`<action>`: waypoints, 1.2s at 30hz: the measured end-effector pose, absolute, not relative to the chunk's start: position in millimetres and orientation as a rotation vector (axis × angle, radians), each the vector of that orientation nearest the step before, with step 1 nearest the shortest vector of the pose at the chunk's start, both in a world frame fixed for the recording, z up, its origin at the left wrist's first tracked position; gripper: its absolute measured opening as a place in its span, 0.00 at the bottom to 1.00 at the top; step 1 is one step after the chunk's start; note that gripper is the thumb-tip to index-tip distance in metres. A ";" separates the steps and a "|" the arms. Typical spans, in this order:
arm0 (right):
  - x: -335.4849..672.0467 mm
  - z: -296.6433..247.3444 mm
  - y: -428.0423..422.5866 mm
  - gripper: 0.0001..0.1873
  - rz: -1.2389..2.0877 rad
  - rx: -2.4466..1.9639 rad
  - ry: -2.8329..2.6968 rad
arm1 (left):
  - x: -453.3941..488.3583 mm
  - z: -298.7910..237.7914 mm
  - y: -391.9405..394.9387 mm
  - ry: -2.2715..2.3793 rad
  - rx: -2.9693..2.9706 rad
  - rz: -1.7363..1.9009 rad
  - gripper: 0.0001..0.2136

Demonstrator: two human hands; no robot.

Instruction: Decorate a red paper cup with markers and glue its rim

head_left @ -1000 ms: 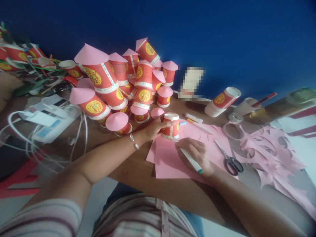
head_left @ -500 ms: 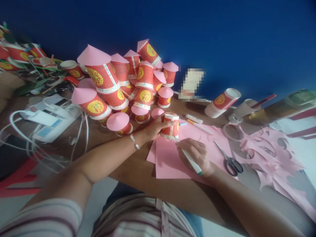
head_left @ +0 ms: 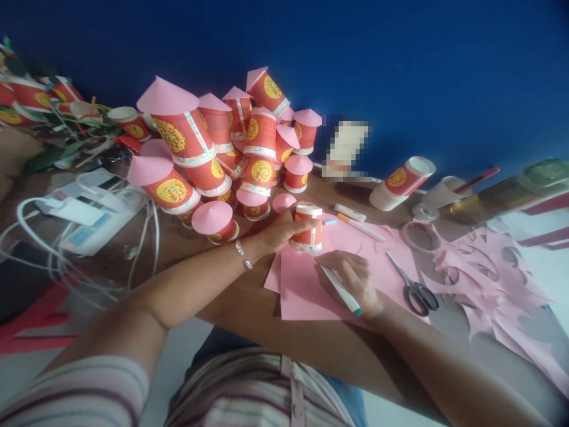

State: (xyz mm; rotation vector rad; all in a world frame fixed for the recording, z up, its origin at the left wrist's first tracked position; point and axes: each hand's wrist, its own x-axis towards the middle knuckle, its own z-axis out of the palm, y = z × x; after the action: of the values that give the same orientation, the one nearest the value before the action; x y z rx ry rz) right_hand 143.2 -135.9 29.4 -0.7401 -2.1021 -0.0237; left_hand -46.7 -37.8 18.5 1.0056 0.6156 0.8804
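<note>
Tracing is the step in hand, by my read: your right hand (head_left: 351,279) is closed around the white pen (head_left: 340,289), tip at the cup's base on the pink paper (head_left: 302,290). Your left hand (head_left: 278,228) wraps the red cup (head_left: 307,228), standing mouth-down. Next, keep that cup pinned. Since a second ago, almost nothing has shifted.

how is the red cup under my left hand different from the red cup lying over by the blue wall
The cup under the left hand stands on the pink paper, held; the cup by the wall lies tipped on its side, untouched. The held cup looks shorter; the lying one looks longer, possibly stacked. The pen in the right hand meets only the held cup's base. Both are red with a yellow emblem and white rim.
</note>
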 end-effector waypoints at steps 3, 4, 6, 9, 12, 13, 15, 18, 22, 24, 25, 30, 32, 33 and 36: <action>141.9 30.5 -135.4 0.13 -0.015 -0.740 -2.115 | -45.8 21.0 -38.7 0.632 1.019 0.889 0.25; 141.3 31.2 -135.4 0.12 -0.017 -0.740 -2.122 | -45.4 21.3 -38.9 0.637 1.021 0.893 0.25; 139.8 32.7 -135.6 0.12 -0.031 -0.732 -2.133 | -44.9 21.0 -39.0 0.648 1.025 0.896 0.25; 137.7 34.7 -135.7 0.13 -0.048 -0.727 -2.144 | -44.8 20.3 -39.2 0.657 1.037 0.904 0.24; 136.9 35.8 -135.2 0.12 -0.038 -0.728 -2.156 | -45.0 21.2 -39.9 0.659 1.055 0.907 0.24; 136.9 35.9 -134.9 0.12 -0.038 -0.729 -2.156 | -45.0 21.8 -40.1 0.659 1.059 0.905 0.24; 137.0 35.8 -134.3 0.12 -0.042 -0.731 -2.155 | -45.1 22.6 -40.5 0.659 1.066 0.905 0.24; 137.1 35.0 -133.9 0.12 -0.041 -0.725 -2.149 | -45.2 22.3 -40.4 0.665 1.062 0.899 0.24; 138.2 33.9 -134.8 0.12 -0.055 -0.708 -2.142 | -45.3 20.4 -38.6 0.642 1.027 0.896 0.25; 140.2 33.9 -135.4 0.13 -0.058 -0.716 -2.147 | -45.1 19.9 -37.1 0.610 0.988 0.903 0.26; 141.6 34.0 -135.7 0.14 -0.058 -0.717 -2.150 | -45.0 19.9 -36.4 0.595 0.962 0.909 0.26; 148.8 32.1 -135.8 0.18 -0.080 -0.710 -2.143 | -45.1 21.9 -34.3 0.558 0.853 0.933 0.26; 150.3 30.2 -135.8 0.18 -0.075 -0.724 -2.150 | -45.3 22.8 -34.2 0.532 0.846 0.935 0.23; 150.7 29.3 -135.8 0.18 -0.064 -0.729 -2.159 | -45.4 22.9 -34.2 0.518 0.848 0.935 0.22; 151.5 27.4 -136.2 0.19 -0.026 -0.723 -2.193 | -45.2 21.3 -34.7 0.502 0.860 0.921 0.20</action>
State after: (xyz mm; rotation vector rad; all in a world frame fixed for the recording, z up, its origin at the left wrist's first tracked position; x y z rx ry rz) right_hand 151.5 -136.2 27.4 -0.7228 -2.1927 -0.0262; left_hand -45.2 -34.7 21.3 0.8605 0.5023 0.9207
